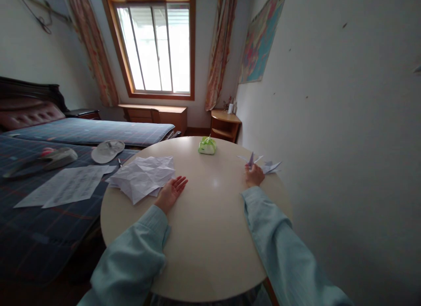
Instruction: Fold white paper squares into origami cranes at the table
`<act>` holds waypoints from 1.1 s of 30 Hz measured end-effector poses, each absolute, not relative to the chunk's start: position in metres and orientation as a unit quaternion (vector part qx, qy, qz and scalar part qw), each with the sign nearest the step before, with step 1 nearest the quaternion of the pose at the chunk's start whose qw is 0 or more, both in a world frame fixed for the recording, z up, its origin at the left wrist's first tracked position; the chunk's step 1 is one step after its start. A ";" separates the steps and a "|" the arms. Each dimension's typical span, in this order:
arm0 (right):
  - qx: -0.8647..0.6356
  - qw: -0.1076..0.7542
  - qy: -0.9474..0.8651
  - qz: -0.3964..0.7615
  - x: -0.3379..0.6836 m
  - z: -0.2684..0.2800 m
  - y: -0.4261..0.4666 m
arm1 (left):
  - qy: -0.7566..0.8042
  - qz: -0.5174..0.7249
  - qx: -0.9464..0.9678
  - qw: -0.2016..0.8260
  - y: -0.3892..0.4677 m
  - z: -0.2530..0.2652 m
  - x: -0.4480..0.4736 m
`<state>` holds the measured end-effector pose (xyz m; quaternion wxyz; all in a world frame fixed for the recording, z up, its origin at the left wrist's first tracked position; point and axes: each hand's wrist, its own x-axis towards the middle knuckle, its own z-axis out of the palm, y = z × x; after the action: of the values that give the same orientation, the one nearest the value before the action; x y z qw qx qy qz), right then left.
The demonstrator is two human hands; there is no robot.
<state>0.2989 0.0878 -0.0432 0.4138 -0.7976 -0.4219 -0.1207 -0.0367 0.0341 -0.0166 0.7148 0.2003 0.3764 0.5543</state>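
A folded white paper crane (251, 159), one of two, is in the grip of a person's right hand (255, 176), fingers pinching it near the right edge of a round cream-topped bench (213, 235). One pointed tip stands upright and the wings spread left and right, the long axis running across the bench; which end is the head cannot be told. The second folded white paper crane (270, 167) lies just beyond the hand. The left hand (170, 195), palm upturned, fingers extended, is beside one pile of creased white paper sheets (141, 176), too overlapped to count. One green-and-white soft pack (207, 146) bears an unreadable dark mark; at least two white printed sheets (74, 187), illegible, lie on the blue plaid-covered bed (49, 235).
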 end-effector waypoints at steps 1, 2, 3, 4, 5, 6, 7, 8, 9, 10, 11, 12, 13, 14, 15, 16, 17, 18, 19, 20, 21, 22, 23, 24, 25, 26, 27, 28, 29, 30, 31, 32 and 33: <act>-0.795 0.417 -0.424 -0.122 0.299 -0.043 0.088 | 0.378 0.555 0.199 0.714 0.034 -0.016 -0.036; -0.792 0.420 -0.426 -0.125 0.299 -0.043 0.088 | 0.380 0.556 0.198 0.713 0.033 -0.015 -0.036; -0.788 0.423 -0.428 -0.128 0.299 -0.042 0.089 | 0.381 0.556 0.197 0.712 0.033 -0.014 -0.036; -0.786 0.426 -0.429 -0.129 0.299 -0.042 0.089 | 0.381 0.557 0.196 0.712 0.032 -0.014 -0.035; -0.786 0.428 -0.429 -0.126 0.299 -0.042 0.090 | 0.381 0.557 0.195 0.712 0.032 -0.014 -0.035; -0.787 0.430 -0.426 -0.121 0.300 -0.042 0.090 | 0.378 0.558 0.196 0.712 0.032 -0.014 -0.035; -0.788 0.434 -0.422 -0.113 0.301 -0.043 0.091 | 0.377 0.559 0.197 0.712 0.032 -0.014 -0.035; -0.789 0.439 -0.418 -0.105 0.302 -0.043 0.091 | 0.376 0.559 0.198 0.712 0.032 -0.015 -0.035; -0.785 0.448 -0.417 -0.098 0.303 -0.043 0.091 | 0.377 0.558 0.198 0.712 0.032 -0.015 -0.036; -0.775 0.461 -0.421 -0.094 0.304 -0.042 0.091 | 0.379 0.557 0.198 0.712 0.032 -0.015 -0.036; -0.759 0.481 -0.430 -0.091 0.304 -0.041 0.091 | 0.382 0.556 0.199 0.711 0.033 -0.015 -0.036; -0.736 0.506 -0.441 -0.086 0.302 -0.040 0.090 | 0.385 0.555 0.200 0.710 0.033 -0.016 -0.036; -0.707 0.538 -0.453 -0.077 0.300 -0.038 0.089 | 0.388 0.554 0.204 0.708 0.034 -0.015 -0.036; -0.673 0.575 -0.461 -0.059 0.296 -0.036 0.088 | 0.390 0.552 0.209 0.706 0.034 -0.015 -0.035; -0.641 0.611 -0.464 -0.024 0.289 -0.034 0.086 | 0.392 0.551 0.217 0.704 0.033 -0.015 -0.034; -0.608 0.647 -0.459 0.030 0.281 -0.031 0.083 | 0.394 0.548 0.227 0.702 0.033 -0.014 -0.033; -0.574 0.678 -0.447 0.102 0.271 -0.029 0.080 | 0.396 0.544 0.238 0.701 0.032 -0.014 -0.031; -0.541 0.699 -0.429 0.187 0.259 -0.027 0.076 | 0.399 0.538 0.251 0.699 0.031 -0.013 -0.030; -0.504 0.710 -0.407 0.276 0.245 -0.026 0.072 | 0.401 0.532 0.268 0.696 0.030 -0.012 -0.028; -0.469 0.715 -0.380 0.353 0.231 -0.025 0.067 | 0.401 0.526 0.289 0.693 0.029 -0.012 -0.026; -0.438 0.709 -0.361 0.418 0.217 -0.025 0.061 | 0.398 0.519 0.315 0.688 0.027 -0.011 -0.023; -0.417 0.692 -0.350 0.473 0.204 -0.025 0.055 | 0.393 0.513 0.344 0.681 0.026 -0.011 -0.021; -0.398 0.666 -0.355 0.521 0.191 -0.025 0.049 | 0.385 0.508 0.374 0.673 0.024 -0.011 -0.018; -0.383 0.648 -0.360 0.551 0.179 -0.025 0.043 | 0.374 0.504 0.403 0.666 0.023 -0.012 -0.016; -0.376 0.632 -0.361 0.573 0.168 -0.025 0.038 | 0.360 0.499 0.427 0.662 0.023 -0.012 -0.014; -0.367 0.624 -0.362 0.588 0.160 -0.024 0.033 | 0.344 0.495 0.446 0.662 0.022 -0.013 -0.011; -0.362 0.617 -0.359 0.599 0.152 -0.024 0.029 | 0.329 0.493 0.459 0.662 0.022 -0.014 -0.010; -0.362 0.614 -0.352 0.607 0.147 -0.023 0.026 | 0.317 0.494 0.467 0.662 0.023 -0.015 -0.008; -0.362 0.616 -0.348 0.606 0.142 -0.023 0.024 | 0.310 0.497 0.472 0.659 0.023 -0.016 -0.007; -0.361 0.621 -0.347 0.602 0.140 -0.022 0.022 | 0.311 0.503 0.470 0.655 0.024 -0.016 -0.007; -0.363 0.622 -0.346 0.601 0.138 -0.021 0.021 | 0.314 0.509 0.462 0.655 0.025 -0.016 -0.007; -0.367 0.622 -0.347 0.598 0.138 -0.020 0.020 | 0.316 0.514 0.448 0.660 0.026 -0.016 -0.008; -0.371 0.622 -0.348 0.595 0.138 -0.020 0.020 | 0.313 0.517 0.431 0.670 0.027 -0.016 -0.008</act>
<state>0.1381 0.0199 -0.0199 0.6223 -0.3708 -0.3479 0.5951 -0.0084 0.0267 -0.0164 0.6698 0.4308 0.3134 0.5173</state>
